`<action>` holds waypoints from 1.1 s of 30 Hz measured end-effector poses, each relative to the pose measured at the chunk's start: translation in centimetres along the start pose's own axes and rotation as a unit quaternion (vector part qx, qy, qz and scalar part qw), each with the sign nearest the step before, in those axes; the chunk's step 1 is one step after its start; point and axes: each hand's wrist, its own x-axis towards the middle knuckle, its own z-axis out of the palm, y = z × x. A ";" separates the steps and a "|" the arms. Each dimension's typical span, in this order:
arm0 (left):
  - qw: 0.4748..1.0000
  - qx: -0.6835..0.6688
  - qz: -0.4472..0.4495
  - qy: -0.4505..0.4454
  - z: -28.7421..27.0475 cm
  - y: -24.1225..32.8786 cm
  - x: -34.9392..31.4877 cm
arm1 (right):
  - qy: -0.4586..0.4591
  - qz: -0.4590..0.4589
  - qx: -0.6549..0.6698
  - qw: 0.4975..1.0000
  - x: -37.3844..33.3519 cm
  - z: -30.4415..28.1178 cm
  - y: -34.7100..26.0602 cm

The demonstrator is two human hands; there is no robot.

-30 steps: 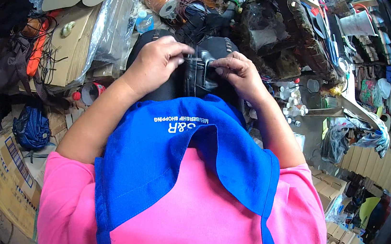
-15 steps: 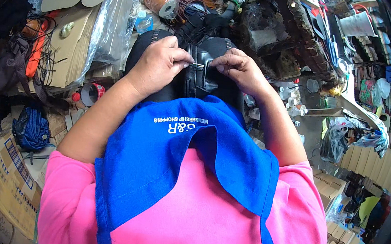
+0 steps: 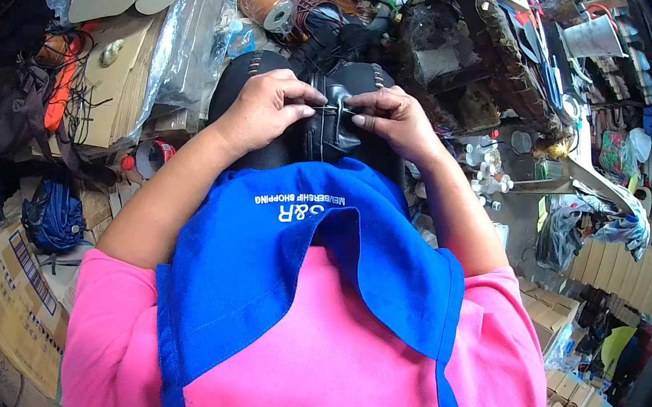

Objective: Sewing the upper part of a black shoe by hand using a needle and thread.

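A black leather piece [image 3: 334,136] with a seam along it lies across my dark-clad lap, between my hands. My left hand [image 3: 268,108] is closed in a pinch at its left side, thumb and forefinger on a thin needle-like piece [image 3: 327,109] that crosses the leather. From the right, my right hand [image 3: 396,119] is closed too, its fingertips pinching a thin, needle-like end beside the leather. Whether both hands hold the same piece, I cannot tell. Any thread is too fine to make out.
An orange spool of cord [image 3: 268,7] lies beyond my left knee. Flat cardboard [image 3: 128,68] leans at the left, above a blue bag [image 3: 54,214]. A rough-edged dark bench [image 3: 510,72] stands at the far right, with small bottles [image 3: 490,174] below it.
My right hand has come slightly left, its fingertips now closer to the left hand's. Less of the shiny needle-like piece shows between them. My left hand has barely moved.
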 end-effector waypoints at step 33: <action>0.936 0.314 0.135 -0.084 -4.1 1.5 -1.5 | -0.051 -0.141 -0.386 0.910 -0.3 -1.8 -1.8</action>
